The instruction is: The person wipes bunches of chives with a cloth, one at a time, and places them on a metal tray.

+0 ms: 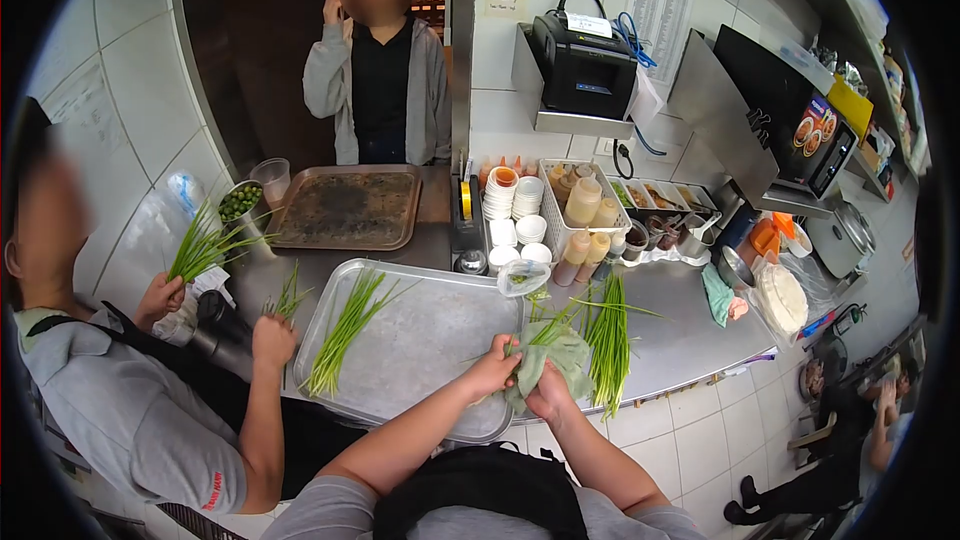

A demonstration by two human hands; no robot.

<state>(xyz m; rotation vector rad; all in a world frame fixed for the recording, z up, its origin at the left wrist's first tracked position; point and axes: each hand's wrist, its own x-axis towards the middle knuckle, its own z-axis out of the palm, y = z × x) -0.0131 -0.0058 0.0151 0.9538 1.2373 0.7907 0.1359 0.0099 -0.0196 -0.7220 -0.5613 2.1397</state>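
Over the right edge of the metal tray (420, 360), my left hand (494, 370) is closed on a small bunch of chives (548, 328), its fingers at the cloth's edge. My right hand (547, 395) grips a pale green cloth (562, 358) bunched up against those chives. How far the cloth wraps round them is hidden. Just right of my hands, a larger bunch of long chives (608, 340) lies on the steel counter. Another bunch (345, 335) rests along the tray's left side.
A co-worker on the left holds chives (200, 245) in one hand and a few stalks in the other. Behind are a brown tray (345, 208), stacked white cups (500, 195), and a basket of sauce bottles (582, 202). Another person stands beyond the counter.
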